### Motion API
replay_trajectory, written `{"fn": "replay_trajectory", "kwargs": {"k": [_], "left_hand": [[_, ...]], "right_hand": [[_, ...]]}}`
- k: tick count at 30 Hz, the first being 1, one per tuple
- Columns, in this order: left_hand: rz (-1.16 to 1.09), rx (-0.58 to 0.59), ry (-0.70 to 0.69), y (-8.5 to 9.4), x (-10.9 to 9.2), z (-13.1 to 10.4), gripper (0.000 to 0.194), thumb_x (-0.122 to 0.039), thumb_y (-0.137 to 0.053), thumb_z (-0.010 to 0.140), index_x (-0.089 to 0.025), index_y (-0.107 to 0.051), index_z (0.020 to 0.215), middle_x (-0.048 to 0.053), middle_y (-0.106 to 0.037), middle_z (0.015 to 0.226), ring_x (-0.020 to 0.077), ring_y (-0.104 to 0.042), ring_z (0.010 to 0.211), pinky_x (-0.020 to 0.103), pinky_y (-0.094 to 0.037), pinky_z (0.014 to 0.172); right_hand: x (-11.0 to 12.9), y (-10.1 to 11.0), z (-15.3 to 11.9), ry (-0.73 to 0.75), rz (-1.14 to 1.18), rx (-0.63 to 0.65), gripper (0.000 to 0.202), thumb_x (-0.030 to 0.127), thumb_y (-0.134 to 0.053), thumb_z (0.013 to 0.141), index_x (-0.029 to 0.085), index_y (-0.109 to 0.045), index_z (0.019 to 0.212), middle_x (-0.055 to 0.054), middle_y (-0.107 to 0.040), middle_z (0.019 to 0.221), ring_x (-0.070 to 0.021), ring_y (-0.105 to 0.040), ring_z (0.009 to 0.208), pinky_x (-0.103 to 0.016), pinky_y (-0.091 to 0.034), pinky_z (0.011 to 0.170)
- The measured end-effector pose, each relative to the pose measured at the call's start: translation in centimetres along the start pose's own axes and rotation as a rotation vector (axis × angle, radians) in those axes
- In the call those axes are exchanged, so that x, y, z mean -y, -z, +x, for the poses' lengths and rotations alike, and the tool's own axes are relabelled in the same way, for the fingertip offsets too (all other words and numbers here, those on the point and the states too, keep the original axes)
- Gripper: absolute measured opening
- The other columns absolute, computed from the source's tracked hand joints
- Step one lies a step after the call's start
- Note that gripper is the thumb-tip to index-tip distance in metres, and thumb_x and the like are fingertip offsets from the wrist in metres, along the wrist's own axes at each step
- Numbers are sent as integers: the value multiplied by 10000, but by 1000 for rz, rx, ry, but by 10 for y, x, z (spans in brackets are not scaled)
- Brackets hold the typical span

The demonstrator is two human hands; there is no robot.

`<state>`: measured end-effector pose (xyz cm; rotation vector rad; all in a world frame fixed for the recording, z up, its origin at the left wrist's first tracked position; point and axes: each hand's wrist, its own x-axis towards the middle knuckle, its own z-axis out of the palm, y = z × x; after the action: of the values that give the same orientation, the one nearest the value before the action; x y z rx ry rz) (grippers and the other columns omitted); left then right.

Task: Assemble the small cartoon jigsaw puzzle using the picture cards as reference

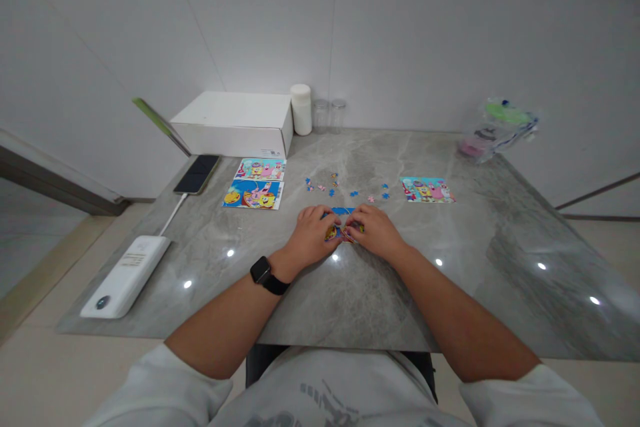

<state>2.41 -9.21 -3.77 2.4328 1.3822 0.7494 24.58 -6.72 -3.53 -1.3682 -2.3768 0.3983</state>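
A small, partly joined jigsaw puzzle [343, 211] with blue along its far edge lies on the grey table in front of me. My left hand [314, 233], a black watch on its wrist, grips the puzzle's left side with curled fingers and thumb. From the right, my right hand [376, 229] has its fingers pinched on the puzzle, close to the left fingertips. Both hands cover much of the picture, so exactly which piece each one grips is hidden. Just beyond them several loose jigsaw pieces [354, 193], blue and pink, are scattered.
Cartoon picture cards lie at left [254, 195] and right [429, 190]. Behind stand a white box [235, 123], a white bottle [301, 110] and two clear jars [337, 117]. A phone [197, 174] is cabled to a power bank [127, 277]. A plastic bag [495, 133] sits far right.
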Motion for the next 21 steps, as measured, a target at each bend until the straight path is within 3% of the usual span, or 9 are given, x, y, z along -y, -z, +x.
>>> {"fn": "replay_trajectory", "kwargs": {"k": [5, 12, 21], "left_hand": [[12, 23, -50, -1, 0, -1, 200, -347, -750, 917, -289, -758, 1108, 81, -643, 1289, 297, -576, 1213, 507, -453, 1082], [7, 68, -69, 2, -4, 0, 171, -310, -730, 935, -329, -820, 1079, 82, -647, 1312, 298, -579, 1236, 515, -444, 1101], [17, 88, -62, 3, -4, 0, 187, -337, -695, 963, -344, -826, 1098, 66, -654, 1311, 285, -569, 1241, 517, -430, 1130]], "right_hand": [[-3, -1, 0, 9, -19, -3, 92, 250, -736, 906, 247, -801, 972, -73, -705, 1050, -229, -647, 1008, -353, -446, 934], [-12, 13, -2, -6, 18, -63, 113, 180, -675, 923, 220, -779, 941, -69, -711, 982, -224, -654, 990, -347, -456, 952], [-8, 14, -7, 47, -22, 86, 98, 287, -742, 938, 265, -806, 1009, -62, -705, 1086, -224, -645, 1064, -356, -439, 970]]}}
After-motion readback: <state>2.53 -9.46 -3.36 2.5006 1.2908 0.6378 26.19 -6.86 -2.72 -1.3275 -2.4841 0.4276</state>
